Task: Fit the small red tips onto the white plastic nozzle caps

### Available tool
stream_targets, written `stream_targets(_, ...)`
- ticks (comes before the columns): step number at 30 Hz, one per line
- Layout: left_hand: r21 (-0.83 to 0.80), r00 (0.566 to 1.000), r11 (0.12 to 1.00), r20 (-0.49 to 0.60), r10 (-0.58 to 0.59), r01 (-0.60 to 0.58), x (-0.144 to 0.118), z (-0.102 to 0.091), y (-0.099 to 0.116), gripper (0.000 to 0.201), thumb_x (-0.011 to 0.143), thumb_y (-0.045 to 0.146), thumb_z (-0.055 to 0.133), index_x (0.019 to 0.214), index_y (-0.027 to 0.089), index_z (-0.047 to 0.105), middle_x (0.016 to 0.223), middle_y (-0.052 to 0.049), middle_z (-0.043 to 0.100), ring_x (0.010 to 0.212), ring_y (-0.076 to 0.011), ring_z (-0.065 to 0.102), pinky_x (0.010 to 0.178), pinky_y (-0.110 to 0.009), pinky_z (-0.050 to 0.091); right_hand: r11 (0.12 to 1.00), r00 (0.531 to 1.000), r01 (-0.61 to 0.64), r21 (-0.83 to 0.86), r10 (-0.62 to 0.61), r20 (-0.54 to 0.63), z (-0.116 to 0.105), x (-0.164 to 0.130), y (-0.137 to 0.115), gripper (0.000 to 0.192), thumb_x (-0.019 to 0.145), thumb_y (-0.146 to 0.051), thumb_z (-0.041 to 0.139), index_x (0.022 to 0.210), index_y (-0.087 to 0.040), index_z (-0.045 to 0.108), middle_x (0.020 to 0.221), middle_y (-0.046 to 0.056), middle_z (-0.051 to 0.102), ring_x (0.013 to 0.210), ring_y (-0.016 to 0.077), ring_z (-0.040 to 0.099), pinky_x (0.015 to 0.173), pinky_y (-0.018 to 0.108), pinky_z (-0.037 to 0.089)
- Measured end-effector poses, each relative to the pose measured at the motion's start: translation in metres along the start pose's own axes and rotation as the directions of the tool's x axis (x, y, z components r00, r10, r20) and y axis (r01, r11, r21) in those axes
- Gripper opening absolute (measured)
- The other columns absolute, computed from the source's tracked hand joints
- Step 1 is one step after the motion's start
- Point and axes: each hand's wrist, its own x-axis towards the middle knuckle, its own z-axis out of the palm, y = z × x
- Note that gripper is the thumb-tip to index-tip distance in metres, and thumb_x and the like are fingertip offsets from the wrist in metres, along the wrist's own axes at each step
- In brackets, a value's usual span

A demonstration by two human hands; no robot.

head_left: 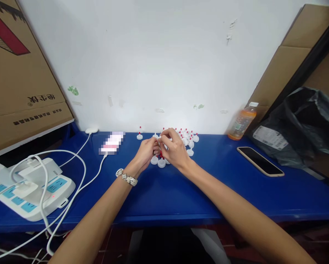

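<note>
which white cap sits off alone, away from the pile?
The white cap with a red tip, standing by itself left of the left hand, near the wall. The other caps cluster behind the right hand.

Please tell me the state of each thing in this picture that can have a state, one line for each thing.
Left hand: closed on a small white plastic piece.
Right hand: pinching the same piece.
Small white plastic caps with red tips: clustered upright on the blue table.
Orange drink bottle: capped, leaning.
Dark smartphone: flat, screen off.
White power strip: chargers plugged in, red light on.
Black plastic bag: crumpled.
</note>
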Motion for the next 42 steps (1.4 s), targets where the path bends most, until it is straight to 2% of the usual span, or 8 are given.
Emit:
stream_targets(4,0.39,0.99,0.913,-0.025,0.14,-0.119,-0.001,-0.006,0.0,0.036,0.092,0.037,0.045,0.062,0.021,0.035,0.056,0.006,0.029,0.049,-0.0082,0.029,0.049,-0.025,0.026,0.995,0.997,-0.075,0.067,0.076,-0.016,0.0,0.001,-0.001,0.015,0.085,-0.01,0.049,0.08,-0.022,0.057,0.095,0.008,0.052,0.087,0.0206,0.053,0.077,0.036,0.049)
stream_targets(8,0.841,0.919,0.434,0.167,0.358,-0.322,-0.008,-0.014,0.005,0.036,0.101,0.045,0.033,0.076,0.021,0.046,0.068,0.0,0.049,0.063,-0.016,0.045,0.06,-0.029,0.032,0.938,0.973,-0.231,0.257,0.222,0.063,-0.009,0.001,0.0,0.008,0.08,-0.014,0.056,0.078,-0.021,0.055,0.084,0.002,0.052,0.078,0.0171,0.054,0.074,0.032,0.048)
stream_targets(12,0.861,0.827,0.123,0.419,0.375,-0.493,-0.014,-0.016,0.008,0.029,0.104,0.037,0.029,0.087,0.021,0.047,0.085,-0.005,0.054,0.082,-0.0205,0.049,0.073,-0.032,0.038,0.874,0.939,-0.341,0.346,0.295,0.179,-0.018,0.0,-0.001,0.008,0.078,-0.019,0.058,0.084,-0.022,0.054,0.082,0.0,0.056,0.076,0.0161,0.054,0.071,0.03,0.046)
stream_targets(16,0.823,0.823,0.272,0.35,0.447,-0.498,-0.01,-0.011,0.004,0.035,0.105,0.038,0.027,0.081,0.021,0.046,0.076,-0.002,0.051,0.072,-0.0173,0.046,0.069,-0.03,0.037,0.878,0.953,-0.303,0.371,0.274,0.129,-0.023,0.002,-0.009,0.02,0.08,-0.02,0.056,0.097,-0.023,0.047,0.089,0.001,0.057,0.079,0.0167,0.055,0.072,0.031,0.047)
stream_targets(21,0.686,0.846,0.628,-0.034,0.533,-0.368,-0.001,-0.022,0.007,0.05,0.103,0.052,0.02,0.068,0.021,0.037,0.061,0.002,0.039,0.057,-0.0136,0.039,0.058,-0.029,0.032,0.953,0.957,-0.252,0.169,0.272,-0.105,-0.036,0.005,-0.001,0.02,0.08,-0.011,0.049,0.096,-0.022,0.05,0.097,0.006,0.057,0.092,0.0214,0.056,0.081,0.036,0.047)
stream_targets(30,0.855,0.86,0.179,0.434,0.268,-0.487,0.007,-0.038,-0.01,0.035,0.102,0.046,0.036,0.098,0.023,0.062,0.092,-0.004,0.055,0.089,-0.0211,0.049,0.085,-0.036,0.04,0.817,0.861,-0.506,0.277,0.497,0.108,-0.02,-0.007,0.023,0.009,0.078,-0.025,0.062,0.086,-0.021,0.065,0.094,0.003,0.066,0.092,0.0199,0.061,0.082,0.035,0.049)
stream_targets(36,0.886,0.91,0.245,0.341,0.235,-0.395,0.003,-0.057,0.002,0.04,0.102,0.044,0.031,0.093,0.021,0.063,0.087,-0.004,0.061,0.085,-0.0203,0.055,0.077,-0.033,0.041,0.809,0.84,-0.542,0.228,0.519,0.158,-0.011,0.003,0.031,0.013,0.079,-0.031,0.064,0.084,-0.019,0.068,0.079,0.002,0.062,0.074,0.0166,0.059,0.071,0.031,0.047)
stream_targets(42,0.955,0.982,0.23,0.181,0.059,-0.19,0.002,-0.08,0.007,0.037,0.098,0.039,0.038,0.068,0.021,0.052,0.061,0.0,0.055,0.056,-0.0159,0.049,0.056,-0.029,0.03,0.85,0.824,-0.515,0.11,0.456,0.336,0.05,0.052,0.05,0.011,0.082,-0.023,0.06,0.085,-0.017,0.069,0.08,0.003,0.072,0.075,0.0155,0.065,0.071,0.026,0.047)
